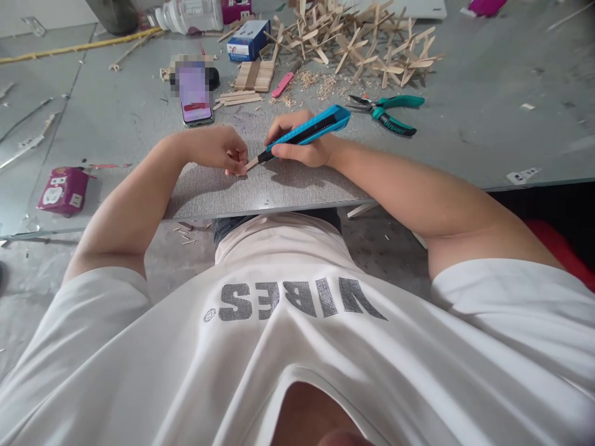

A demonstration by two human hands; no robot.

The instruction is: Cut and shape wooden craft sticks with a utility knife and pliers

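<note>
My right hand is closed around a blue utility knife, its black tip angled down and left toward the table edge. Between the thumb and fingers of my left hand is a small wooden craft stick, pinched close to the knife's tip. Part of the stick is hidden by the fingers, and whether the blade touches it I cannot tell. Both hands rest low over the grey textured mat. Beyond them lie loose craft sticks and a banded bundle of sticks.
Teal-handled pliers lie right of my hands. A phone is behind my left hand. Farther back are a pink-handled knife, wood shavings, a blue box and a pile of joined sticks. A purple box stands left.
</note>
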